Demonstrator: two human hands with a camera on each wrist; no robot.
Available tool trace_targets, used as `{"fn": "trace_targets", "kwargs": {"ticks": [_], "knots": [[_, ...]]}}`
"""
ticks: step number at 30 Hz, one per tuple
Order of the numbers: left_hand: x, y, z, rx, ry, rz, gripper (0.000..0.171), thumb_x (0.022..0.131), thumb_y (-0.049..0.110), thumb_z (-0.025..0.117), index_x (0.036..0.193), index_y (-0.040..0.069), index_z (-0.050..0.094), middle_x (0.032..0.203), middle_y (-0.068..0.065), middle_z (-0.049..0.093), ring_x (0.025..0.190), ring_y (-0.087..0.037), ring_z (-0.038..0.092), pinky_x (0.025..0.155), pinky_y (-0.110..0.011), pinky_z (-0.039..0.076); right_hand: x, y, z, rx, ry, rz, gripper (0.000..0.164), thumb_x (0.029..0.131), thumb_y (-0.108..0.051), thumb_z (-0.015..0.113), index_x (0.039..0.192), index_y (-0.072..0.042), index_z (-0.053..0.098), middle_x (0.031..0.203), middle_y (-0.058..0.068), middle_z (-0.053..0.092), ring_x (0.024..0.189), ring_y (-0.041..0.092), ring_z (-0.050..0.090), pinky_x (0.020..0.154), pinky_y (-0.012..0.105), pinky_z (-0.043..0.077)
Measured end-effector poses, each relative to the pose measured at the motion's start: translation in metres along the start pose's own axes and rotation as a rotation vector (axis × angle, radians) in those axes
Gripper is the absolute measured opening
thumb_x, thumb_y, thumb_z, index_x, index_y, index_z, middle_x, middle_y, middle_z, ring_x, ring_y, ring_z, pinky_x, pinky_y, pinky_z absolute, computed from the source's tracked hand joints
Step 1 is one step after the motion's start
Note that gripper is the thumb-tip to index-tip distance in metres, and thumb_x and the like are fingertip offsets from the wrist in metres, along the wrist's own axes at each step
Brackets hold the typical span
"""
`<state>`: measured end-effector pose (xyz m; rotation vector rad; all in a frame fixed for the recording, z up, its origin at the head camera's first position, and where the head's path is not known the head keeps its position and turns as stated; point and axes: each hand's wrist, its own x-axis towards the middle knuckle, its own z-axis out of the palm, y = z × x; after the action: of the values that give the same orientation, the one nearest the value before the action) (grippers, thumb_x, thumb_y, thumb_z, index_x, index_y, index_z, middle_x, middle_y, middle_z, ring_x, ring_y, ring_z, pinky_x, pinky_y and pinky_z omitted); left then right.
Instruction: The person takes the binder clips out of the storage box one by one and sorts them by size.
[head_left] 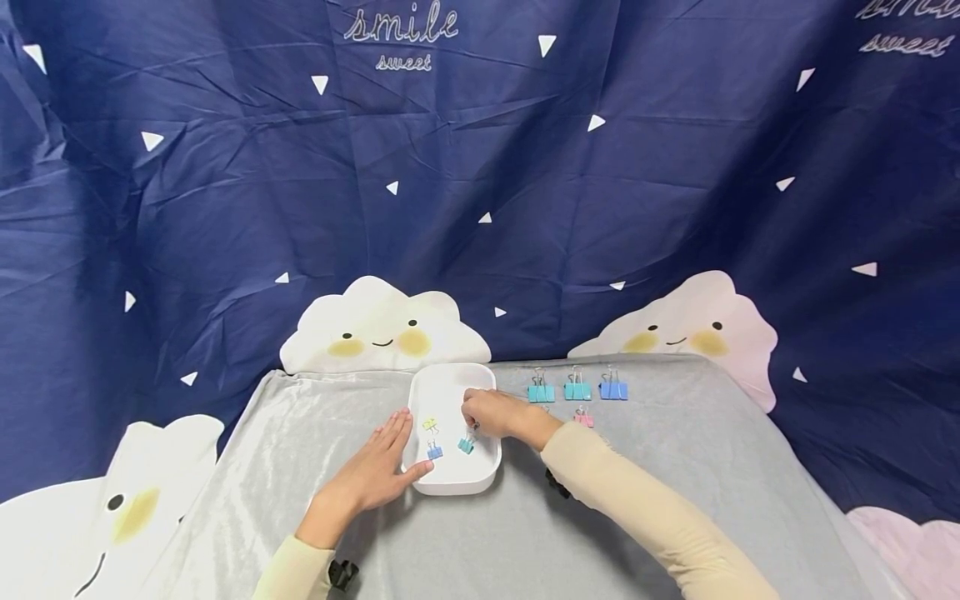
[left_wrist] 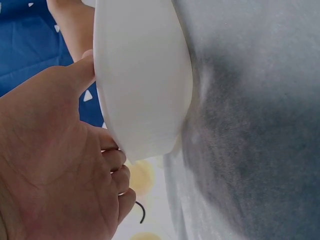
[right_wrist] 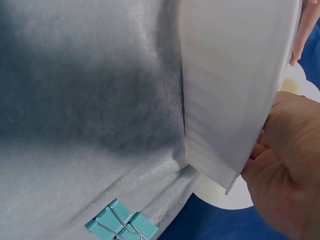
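A white box (head_left: 453,487) stands on the cloth before me. Along its left rim lies my left hand (head_left: 378,467), fingers straight and thumb at the near corner; the left wrist view shows its fingertips (left_wrist: 127,199) against the box wall (left_wrist: 145,85). My right hand (head_left: 491,412) reaches inside over the right rim with curled fingers, at the handles of a small teal binder clip (head_left: 467,446). The box wall (right_wrist: 230,90) hides those fingertips in the right wrist view. Left of that clip lie a small yellow binder clip (head_left: 430,425) and a small blue binder clip (head_left: 435,451).
Right of the box, two large teal binder clips (head_left: 541,392) and a large blue binder clip (head_left: 613,390) form a row. A small pink binder clip (head_left: 583,417) lies in front of them; another small clip is partly hidden by the right wrist. A navy curtain (head_left: 450,167) hangs behind.
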<state>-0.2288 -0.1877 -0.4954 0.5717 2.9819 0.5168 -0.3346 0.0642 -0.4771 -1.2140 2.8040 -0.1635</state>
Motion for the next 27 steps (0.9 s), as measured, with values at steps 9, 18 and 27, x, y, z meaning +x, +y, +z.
{"fn": "trace_targets", "kwargs": {"ticks": [9,18,27], "knots": [[0.0,0.0,0.0,-0.002,0.0,0.001,0.095,0.105,0.061,0.053,0.166,-0.005,0.025,0.177,-0.02,0.019,0.166,-0.039,0.018,0.136,-0.056,0.02,-0.003,0.01,-0.004,0.024,0.115,-0.154,0.012,0.087,0.004,0.08,0.085,-0.008,0.081,0.094,0.002,0.063,0.079,0.011,0.056,0.073,0.023,0.055],[0.001,-0.001,0.0,0.006,-0.001,0.001,0.096,0.106,0.063,0.052,0.166,-0.006,0.024,0.177,-0.021,0.019,0.166,-0.039,0.018,0.136,-0.056,0.019,-0.003,0.016,-0.01,0.054,0.171,-0.18,0.008,0.089,-0.002,0.082,0.093,-0.008,0.082,0.093,0.004,0.072,0.083,0.014,0.067,0.078,0.028,0.06],[0.0,0.001,-0.001,0.008,-0.007,-0.002,0.096,0.105,0.063,0.053,0.166,-0.006,0.024,0.177,-0.021,0.019,0.165,-0.04,0.018,0.136,-0.055,0.019,-0.009,0.024,-0.015,0.076,0.236,-0.165,0.013,0.094,-0.001,0.076,0.1,-0.01,0.083,0.103,0.004,0.067,0.088,0.015,0.063,0.081,0.031,0.059]]}}
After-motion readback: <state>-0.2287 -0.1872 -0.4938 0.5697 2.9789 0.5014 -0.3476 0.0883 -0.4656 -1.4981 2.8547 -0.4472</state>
